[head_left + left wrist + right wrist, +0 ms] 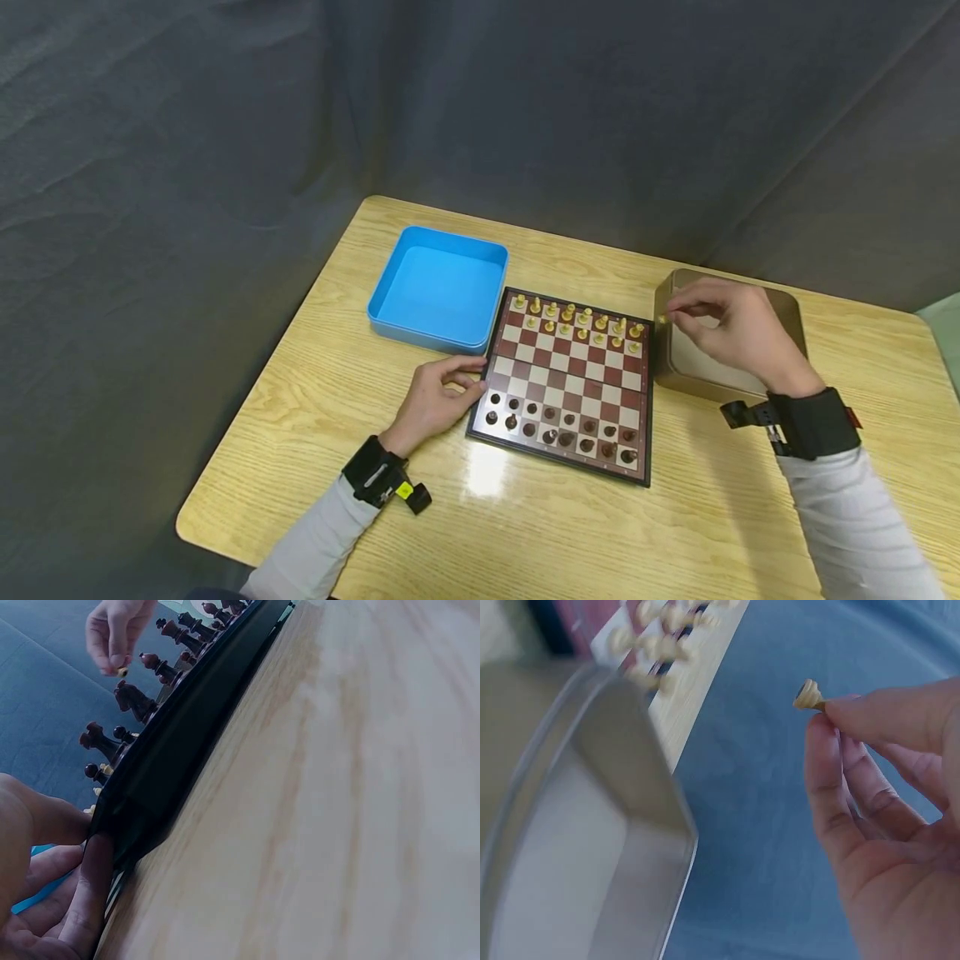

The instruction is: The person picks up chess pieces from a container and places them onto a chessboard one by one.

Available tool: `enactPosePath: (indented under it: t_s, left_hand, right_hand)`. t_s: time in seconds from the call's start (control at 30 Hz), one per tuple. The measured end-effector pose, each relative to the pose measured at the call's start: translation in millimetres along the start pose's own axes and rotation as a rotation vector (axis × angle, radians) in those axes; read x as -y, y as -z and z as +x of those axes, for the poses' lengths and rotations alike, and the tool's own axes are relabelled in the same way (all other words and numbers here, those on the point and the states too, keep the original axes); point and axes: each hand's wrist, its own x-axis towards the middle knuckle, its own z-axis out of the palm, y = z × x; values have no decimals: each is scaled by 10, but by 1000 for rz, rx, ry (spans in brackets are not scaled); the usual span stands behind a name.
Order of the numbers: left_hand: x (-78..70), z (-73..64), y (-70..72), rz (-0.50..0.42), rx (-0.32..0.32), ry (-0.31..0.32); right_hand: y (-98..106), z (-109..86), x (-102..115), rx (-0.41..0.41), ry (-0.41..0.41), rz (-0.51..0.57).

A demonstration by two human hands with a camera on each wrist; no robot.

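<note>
My left hand (437,393) holds the left edge of a chessboard (558,360), thumb and fingertips at its dark rim in the left wrist view. Yellow chess pieces (567,313) stand in two rows along the far side, and dark brown pieces (567,437) along the near side. Over the metal tin (697,383), my right hand (738,329) pinches a small yellow chess piece (808,696) between thumb and forefinger. The piece's base points outward; its upper end is hidden by the fingertips.
A blue open box (438,292) sits at the board's far left, close against its edge. The gold-brown tin stands just right of the board, open at the top. Dark cloth (525,125) hangs behind the wooden table (315,392).
</note>
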Motion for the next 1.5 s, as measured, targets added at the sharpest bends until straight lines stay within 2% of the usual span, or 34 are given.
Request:
enactPosePath:
  t_s: [0.13,0.33,0.57,0.7,1.03,1.27,1.5]
  left_hand:
    - [14,2,1,-18,5,-4]
    - [5,2,3,14,-1,-3]
    - [-247,-29,43,9,13,4]
    - [-297,-41,51,3,11,-9]
    - [-257,-36,41,-1,17,-6]
    - [-292,-40,-12,-23,41,12]
    - [-307,-41,-32,-3,37,-10]
  right_hand:
    - [-93,96,83,21,45,16]
    - [-210,217,202,51,48,6]
    - [-308,378,346,64,82,-15]
    - [-384,466,411,71,116,5]
    - [-617,646,552,130,115,-6]
    - [-782,704,584,167,134,-27]
    - [-908,788,609,192,162,-21]
